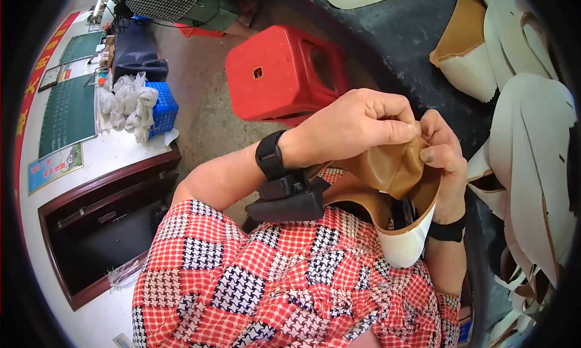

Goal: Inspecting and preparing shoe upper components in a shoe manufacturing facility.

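A tan leather piece (387, 167) with a white outer side (407, 242) hangs folded in front of my chest; it looks like a shoe upper. My left hand (357, 125) reaches across from the left and pinches the top edge of the leather between thumb and bent fingers. Close beside it, my right hand (446, 163) grips the same edge from the right, thumb pressed on the tan side. The fingertips of both hands almost meet. Inside the curved piece a dark object shows, too hidden to name.
Stacked pale and tan leather pieces (532, 166) lie on the dark table (399, 51) at right. A red plastic stool (260, 75) stands ahead on the left. Beyond it are a blue crate (162, 109) with white bags (127, 100), and another person's legs (215, 9).
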Tool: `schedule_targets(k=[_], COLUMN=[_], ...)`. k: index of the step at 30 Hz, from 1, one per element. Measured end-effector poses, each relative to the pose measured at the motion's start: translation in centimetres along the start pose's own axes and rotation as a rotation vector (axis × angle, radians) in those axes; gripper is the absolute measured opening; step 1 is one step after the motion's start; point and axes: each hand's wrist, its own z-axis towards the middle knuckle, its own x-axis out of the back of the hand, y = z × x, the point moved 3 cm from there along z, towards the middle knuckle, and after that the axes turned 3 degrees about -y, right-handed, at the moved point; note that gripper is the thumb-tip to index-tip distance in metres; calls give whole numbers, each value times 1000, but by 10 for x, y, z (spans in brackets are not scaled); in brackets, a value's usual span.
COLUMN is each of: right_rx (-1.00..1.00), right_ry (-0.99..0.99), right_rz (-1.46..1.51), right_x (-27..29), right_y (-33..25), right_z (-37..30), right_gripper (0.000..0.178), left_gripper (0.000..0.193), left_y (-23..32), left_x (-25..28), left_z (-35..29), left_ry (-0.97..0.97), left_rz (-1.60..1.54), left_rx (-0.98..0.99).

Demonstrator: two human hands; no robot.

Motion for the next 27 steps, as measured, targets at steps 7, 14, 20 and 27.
schedule_targets(k=[7,14,20,27], right_rx=[40,157,683,872], right_ry=[34,222,379,433], right_rz=[-20,-427,-1043,-1040], right_x=[3,-17,-75,-70], right_y=[-1,-10,-42,-57], right_z=[16,31,29,33], right_gripper=[22,25,47,42], left_gripper=[19,15,20,19], left_y=[3,17,73,128], left_x=[21,44,64,114], left_z=[14,27,16,45], left_ry=[-141,-205,146,386], left_rz=[-5,265,1266,1322], left_rx=[117,123,-887,-1029])
